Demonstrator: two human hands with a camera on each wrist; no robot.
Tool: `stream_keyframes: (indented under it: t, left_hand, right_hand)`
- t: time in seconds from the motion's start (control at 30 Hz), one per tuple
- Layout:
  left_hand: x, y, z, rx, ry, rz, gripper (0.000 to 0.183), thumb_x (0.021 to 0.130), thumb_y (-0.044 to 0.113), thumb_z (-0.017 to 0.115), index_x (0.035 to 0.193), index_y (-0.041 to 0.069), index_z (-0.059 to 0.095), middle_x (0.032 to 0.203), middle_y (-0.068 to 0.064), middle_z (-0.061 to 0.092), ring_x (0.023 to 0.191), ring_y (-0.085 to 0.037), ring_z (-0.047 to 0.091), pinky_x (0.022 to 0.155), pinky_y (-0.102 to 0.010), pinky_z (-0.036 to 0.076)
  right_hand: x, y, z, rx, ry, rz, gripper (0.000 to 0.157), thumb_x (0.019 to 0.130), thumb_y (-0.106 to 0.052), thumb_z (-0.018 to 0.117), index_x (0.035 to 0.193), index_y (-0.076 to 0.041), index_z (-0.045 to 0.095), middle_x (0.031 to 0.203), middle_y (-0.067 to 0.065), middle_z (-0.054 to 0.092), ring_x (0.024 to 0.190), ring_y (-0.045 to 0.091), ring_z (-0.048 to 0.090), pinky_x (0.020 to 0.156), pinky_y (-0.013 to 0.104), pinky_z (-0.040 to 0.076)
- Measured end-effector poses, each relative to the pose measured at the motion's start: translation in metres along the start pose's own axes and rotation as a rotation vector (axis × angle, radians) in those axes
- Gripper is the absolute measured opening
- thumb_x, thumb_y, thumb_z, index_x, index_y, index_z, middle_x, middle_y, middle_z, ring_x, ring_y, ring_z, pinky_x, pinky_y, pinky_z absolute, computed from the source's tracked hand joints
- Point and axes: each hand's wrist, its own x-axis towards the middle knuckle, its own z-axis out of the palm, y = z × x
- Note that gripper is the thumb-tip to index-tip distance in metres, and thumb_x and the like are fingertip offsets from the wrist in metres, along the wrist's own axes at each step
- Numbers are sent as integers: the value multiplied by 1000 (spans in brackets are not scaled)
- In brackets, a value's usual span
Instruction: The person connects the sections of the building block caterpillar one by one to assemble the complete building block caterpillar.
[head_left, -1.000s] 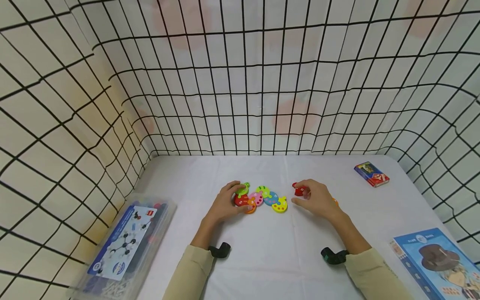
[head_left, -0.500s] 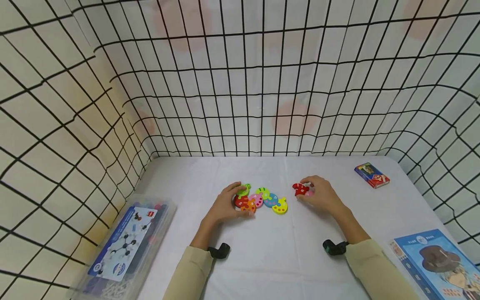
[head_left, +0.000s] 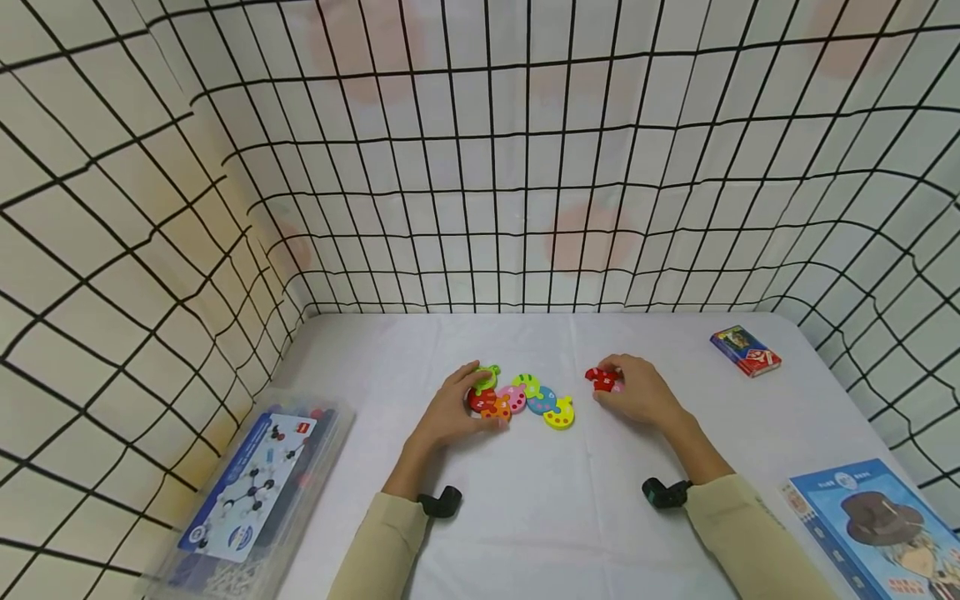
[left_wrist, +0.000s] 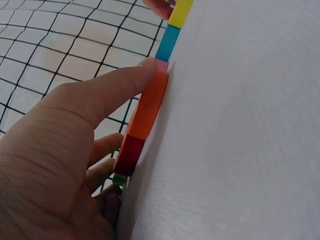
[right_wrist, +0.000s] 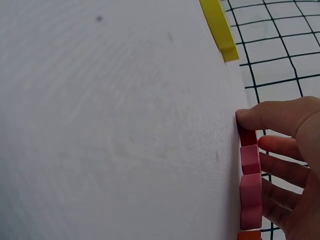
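A winding row of flat, colourful wooden puzzle pieces lies on the white cloth. My left hand (head_left: 450, 408) curls round its left end, where a green piece (head_left: 489, 380), a red piece (head_left: 480, 401) and an orange piece (head_left: 497, 409) meet. The left wrist view has the thumb at the orange piece's upper end. Onward run pink (head_left: 514, 397), lime, blue (head_left: 542, 401) and yellow (head_left: 559, 414) pieces. Across a gap, my right hand (head_left: 641, 393) grips another red piece (head_left: 600, 379) between thumb and fingers. Beside it, the right wrist view shows pink pieces (right_wrist: 251, 200) and some orange.
A clear plastic box (head_left: 300, 500) with a molecule-model label stands at the left. A small red-and-blue card box (head_left: 745, 350) lies at the back right. A blue illustrated book (head_left: 870, 525) occupies the front right. Black wire mesh (head_left: 525, 167) encloses the back and sides.
My right hand has shifted slightly right, baring more of its red piece and a bit of pink. Orange formerly visible behind that hand is now hidden. The left hand stays nearly still.
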Motion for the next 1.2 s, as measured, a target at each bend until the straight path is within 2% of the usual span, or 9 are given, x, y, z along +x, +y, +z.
stream_keyframes:
  t: [0.2,0.47,1.2]
  left_hand:
    - [0,1,0,-6,6,-9,86,75,52,87,149,24,55,167,1,35,155,-28,31,122,-58,34]
    - [1,0,3,-11,-6,-12,87,74,56,86,150,26,54,167,3,34,155,-27,31,122,-58,34]
    - [-2,1,-1,-12,0,-3,86,75,53,87,149,25,54,167,1,34,155,-29,31,121,-59,34]
  right_hand:
    - [-2,-2,-2,-6,-23,5,47,86,-21,79,128,-7,67,130,20,65,114,36,58,99,56,55]
    - [-8,-3,-5,16,3,20,46,86,-18,77,130,-7,65,127,19,66,111,34,59,94,52,59]
    - [-16,-13,-20,60,1,-62,46,88,-17,79,131,-10,65,123,15,67,112,35,60,92,50,60]
